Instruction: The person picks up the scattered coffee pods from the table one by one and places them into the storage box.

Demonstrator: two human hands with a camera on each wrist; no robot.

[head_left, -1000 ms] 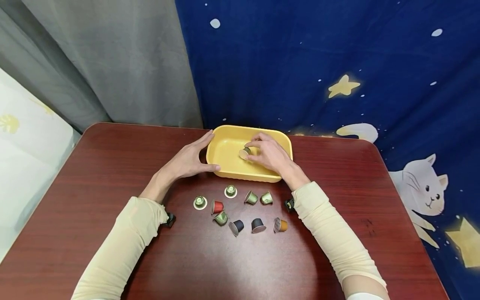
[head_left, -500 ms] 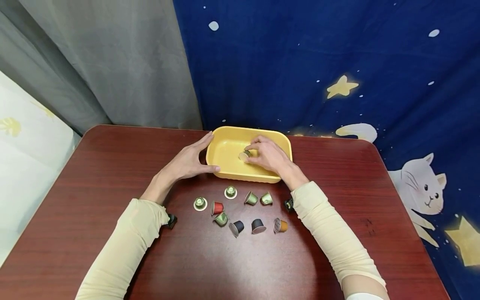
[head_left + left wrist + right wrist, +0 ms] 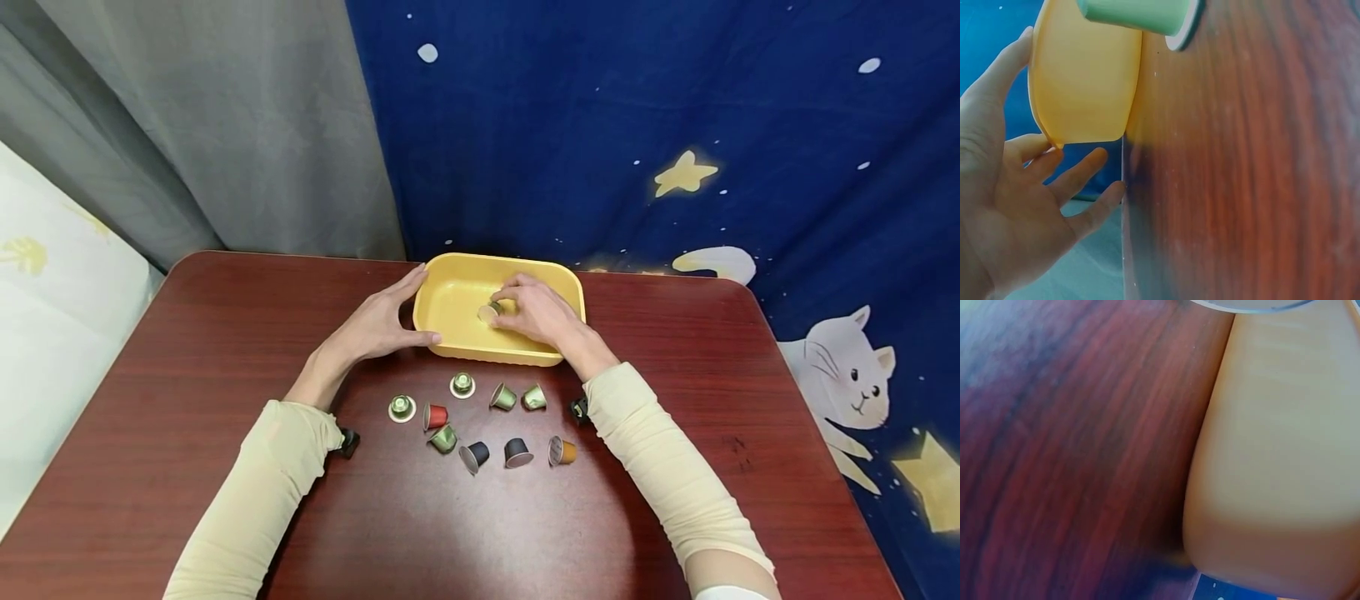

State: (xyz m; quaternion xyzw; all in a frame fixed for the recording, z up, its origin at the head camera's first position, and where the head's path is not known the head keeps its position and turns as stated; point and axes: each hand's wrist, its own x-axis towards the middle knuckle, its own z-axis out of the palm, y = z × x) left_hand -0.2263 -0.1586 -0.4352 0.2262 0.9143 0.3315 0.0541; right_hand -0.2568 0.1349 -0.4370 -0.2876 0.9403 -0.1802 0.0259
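Note:
My right hand (image 3: pixel 536 308) reaches into the yellow plastic bin (image 3: pixel 457 352) and pinches a coffee capsule (image 3: pixel 489 312) between thumb and fingers. The capsule's pale lid shows; the rest is mostly hidden. My left hand (image 3: pixel 378 321) rests against the bin's left end, thumb at the front rim and fingers spread toward the back. The left wrist view shows that hand (image 3: pixel 1029 194) with fingers apart, touching the bin's rim (image 3: pixel 1034 94). On the table in front of the bin lie green capsules (image 3: pixel 503 397), a red capsule (image 3: pixel 435 416), dark capsules (image 3: pixel 517 452) and an orange capsule (image 3: pixel 562 451).
The dark red wooden table (image 3: pixel 675 500) has its back edge just behind the bin. Behind it hang a grey curtain (image 3: pixel 285 125) and a blue starry curtain (image 3: pixel 562 125). A green capsule (image 3: pixel 1141 14) looms close in the left wrist view.
Almost nothing moves. Both hands keep their places at the bin, with the same capsule pinched in the right. The left forearm has shifted slightly to the right.

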